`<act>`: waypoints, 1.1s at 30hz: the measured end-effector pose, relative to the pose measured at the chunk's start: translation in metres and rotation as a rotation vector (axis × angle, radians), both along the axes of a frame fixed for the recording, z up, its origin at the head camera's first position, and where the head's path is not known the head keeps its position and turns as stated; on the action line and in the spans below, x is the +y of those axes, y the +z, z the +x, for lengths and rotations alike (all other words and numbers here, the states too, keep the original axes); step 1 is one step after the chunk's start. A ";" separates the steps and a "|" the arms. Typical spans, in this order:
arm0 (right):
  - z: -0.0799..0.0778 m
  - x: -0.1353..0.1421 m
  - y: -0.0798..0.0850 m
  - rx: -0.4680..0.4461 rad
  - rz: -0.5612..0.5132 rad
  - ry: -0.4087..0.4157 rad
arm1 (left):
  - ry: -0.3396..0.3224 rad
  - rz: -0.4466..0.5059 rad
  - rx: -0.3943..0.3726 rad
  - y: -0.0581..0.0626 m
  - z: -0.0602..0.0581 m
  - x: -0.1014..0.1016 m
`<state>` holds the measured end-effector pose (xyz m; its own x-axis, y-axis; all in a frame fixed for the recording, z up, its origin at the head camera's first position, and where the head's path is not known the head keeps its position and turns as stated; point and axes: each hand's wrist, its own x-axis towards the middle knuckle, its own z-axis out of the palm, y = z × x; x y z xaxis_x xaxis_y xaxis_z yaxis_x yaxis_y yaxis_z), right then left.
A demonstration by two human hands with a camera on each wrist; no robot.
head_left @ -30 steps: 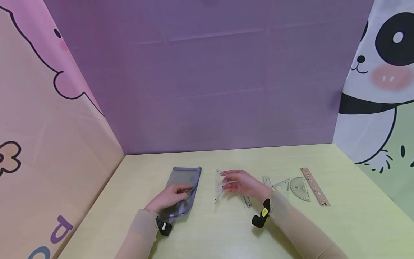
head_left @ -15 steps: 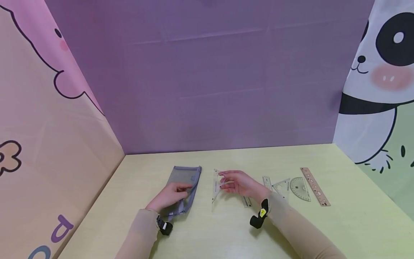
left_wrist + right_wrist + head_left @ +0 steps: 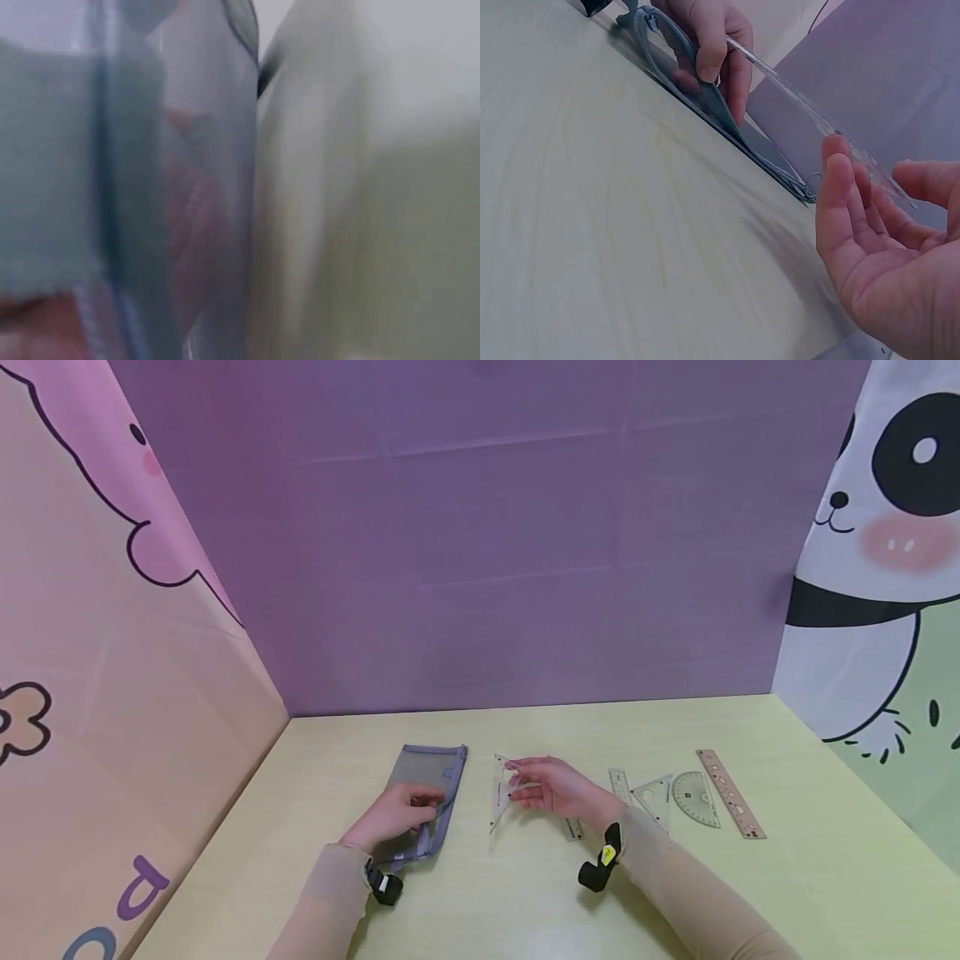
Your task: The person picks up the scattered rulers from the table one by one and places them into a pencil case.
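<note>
A blue-grey mesh zip pouch point(image 3: 425, 765) lies on the table, left of the middle. My left hand point(image 3: 397, 814) pinches its right edge, and in the right wrist view the pouch's mouth point(image 3: 718, 112) gapes under those fingers. My right hand point(image 3: 558, 789) holds a clear triangular set square point(image 3: 500, 792) by one side, raised above the table to the right of the pouch. Seen edge-on in the right wrist view, the set square point(image 3: 795, 94) slants toward the left hand. Blurred mesh point(image 3: 202, 195) fills much of the left wrist view.
Right of my right hand lie a clear ruler point(image 3: 618, 782), another set square point(image 3: 654, 795), a protractor point(image 3: 694, 798) and a pink ruler point(image 3: 731, 793). A graduated clear strip point(image 3: 573, 828) shows partly beneath my right hand. A purple backdrop point(image 3: 480, 568) rises behind the table point(image 3: 480, 910).
My right hand has shifted slightly left with the set square, closer to the pouch. The left hand stays on the pouch's edge, almost unmoved.
</note>
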<state>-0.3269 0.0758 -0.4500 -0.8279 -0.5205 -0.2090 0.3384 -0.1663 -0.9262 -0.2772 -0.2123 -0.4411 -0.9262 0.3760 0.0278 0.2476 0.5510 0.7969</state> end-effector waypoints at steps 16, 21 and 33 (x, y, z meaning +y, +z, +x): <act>0.001 -0.003 -0.002 -0.016 -0.013 -0.001 | 0.129 -0.096 0.056 0.002 0.003 0.008; 0.001 -0.004 -0.003 -0.019 -0.026 -0.004 | 0.112 -0.095 0.096 0.002 0.004 0.006; 0.004 -0.010 -0.004 -0.039 -0.037 0.008 | 0.104 -0.088 0.124 0.000 0.000 0.002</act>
<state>-0.3228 0.0654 -0.4540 -0.8152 -0.5352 -0.2216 0.3757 -0.1975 -0.9054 -0.2770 -0.2101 -0.4410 -0.9517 0.2845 0.1152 0.2789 0.6449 0.7116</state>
